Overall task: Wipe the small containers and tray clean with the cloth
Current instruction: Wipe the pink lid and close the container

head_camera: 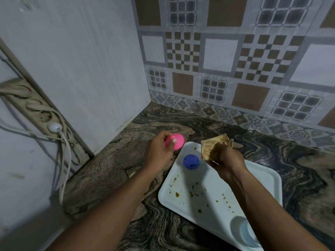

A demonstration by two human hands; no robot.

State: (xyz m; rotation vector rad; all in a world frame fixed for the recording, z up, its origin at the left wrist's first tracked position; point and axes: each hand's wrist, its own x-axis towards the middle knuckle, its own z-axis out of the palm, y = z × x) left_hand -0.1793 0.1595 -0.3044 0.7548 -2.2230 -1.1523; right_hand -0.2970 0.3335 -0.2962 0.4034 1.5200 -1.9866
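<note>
The left hand (159, 149) pinches a small round pink plastic container (177, 142), held over the swirled marble-patterned countertop (108, 169) just off the far left corner of the pale blue rectangular plastic tray (262, 178). The right hand (226, 160) clutches a crumpled tan cloth (208, 147) above the tray's far edge. A small round blue container (191, 161) sits in the tray between the hands. Brown smears dot the tray floor, and a pale round container (246, 230) rests at its near right corner.

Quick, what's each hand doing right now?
Left hand: fingers grip the pink container above the counter.
Right hand: fingers hold the cloth over the tray.
</note>
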